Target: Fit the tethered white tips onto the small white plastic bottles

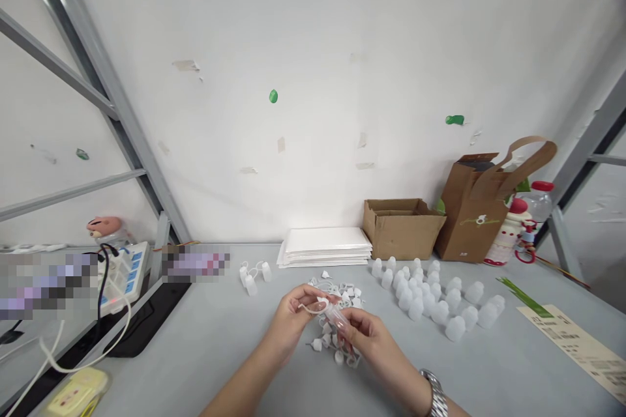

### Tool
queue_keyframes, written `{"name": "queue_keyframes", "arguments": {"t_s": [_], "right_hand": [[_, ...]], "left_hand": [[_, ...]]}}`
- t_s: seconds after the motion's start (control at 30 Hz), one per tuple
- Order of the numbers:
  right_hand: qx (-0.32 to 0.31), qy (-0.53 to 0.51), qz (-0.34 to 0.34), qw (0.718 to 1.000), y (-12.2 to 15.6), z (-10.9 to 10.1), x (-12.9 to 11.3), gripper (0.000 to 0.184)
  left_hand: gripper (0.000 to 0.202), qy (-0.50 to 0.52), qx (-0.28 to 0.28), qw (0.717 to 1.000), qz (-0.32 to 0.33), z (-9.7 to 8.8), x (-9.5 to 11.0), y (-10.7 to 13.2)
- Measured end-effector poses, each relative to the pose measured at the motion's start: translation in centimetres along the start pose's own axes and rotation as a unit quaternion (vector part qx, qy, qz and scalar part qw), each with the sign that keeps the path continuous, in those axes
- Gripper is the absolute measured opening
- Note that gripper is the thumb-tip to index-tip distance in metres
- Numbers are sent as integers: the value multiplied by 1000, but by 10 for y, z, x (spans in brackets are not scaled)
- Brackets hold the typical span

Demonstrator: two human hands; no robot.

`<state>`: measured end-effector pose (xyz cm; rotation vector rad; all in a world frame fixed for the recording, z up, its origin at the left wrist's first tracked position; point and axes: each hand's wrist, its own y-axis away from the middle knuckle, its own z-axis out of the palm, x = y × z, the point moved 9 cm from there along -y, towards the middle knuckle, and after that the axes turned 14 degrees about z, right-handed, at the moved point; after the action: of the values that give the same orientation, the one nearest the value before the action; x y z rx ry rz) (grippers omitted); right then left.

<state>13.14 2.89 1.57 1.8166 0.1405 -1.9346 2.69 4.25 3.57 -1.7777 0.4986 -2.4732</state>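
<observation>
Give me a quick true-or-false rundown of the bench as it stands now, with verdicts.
1. The right hand holds a clear bottle. True.
2. The left hand is empty. False: it pinches a white cap.
3. The white bottles stand left of the hands. False: the white bottles stand to the right.
4. The cardboard box is open at the top. True.
5. The watch is on the left wrist. False: the watch is on the right wrist.
</observation>
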Motion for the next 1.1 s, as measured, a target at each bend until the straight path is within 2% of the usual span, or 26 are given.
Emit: {"name": "queue_keyframes", "arguments": {"t_s": [0.1, 0.23, 0.33, 0.4, 0.5, 0.6, 0.7, 0.8, 1.0, 1.1], "right_hand": [[-7, -57, 15, 998, -3, -4, 4, 32], [-55, -123, 39, 990, -3, 0, 6, 37], [-62, -132, 50, 988, -4, 2, 7, 42], [-56, -128, 53, 989, -5, 2, 9, 43], [-51, -137, 47, 988, -6, -1, 11, 40], [-52, -166, 41, 984, -7, -5, 11, 35], [-50, -179, 25, 982, -7, -10, 5, 32], [-40, -168, 7, 985, -5, -15, -1, 30], [19, -117, -67, 991, -2, -27, -10, 22], [27, -98, -69, 992, -2, -28, -12, 24]], "left_hand": [[12, -27, 5, 999, 17, -2, 3, -1], [11, -31, 12, 999, 32, -3, 5, -2], [9, -56, 18, 997, 52, -4, 6, -1], [8, -105, 26, 990, 91, -7, 11, 2], [13, -212, 11, 955, 208, -4, 27, 9], [31, -281, -70, 893, 346, 15, 44, 22], [45, -309, -130, 841, 425, 28, 51, 33], [49, -326, -135, 826, 441, 29, 50, 35], [45, -320, -92, 843, 422, 19, 46, 31], [45, -328, -101, 832, 436, 21, 49, 32]]}}
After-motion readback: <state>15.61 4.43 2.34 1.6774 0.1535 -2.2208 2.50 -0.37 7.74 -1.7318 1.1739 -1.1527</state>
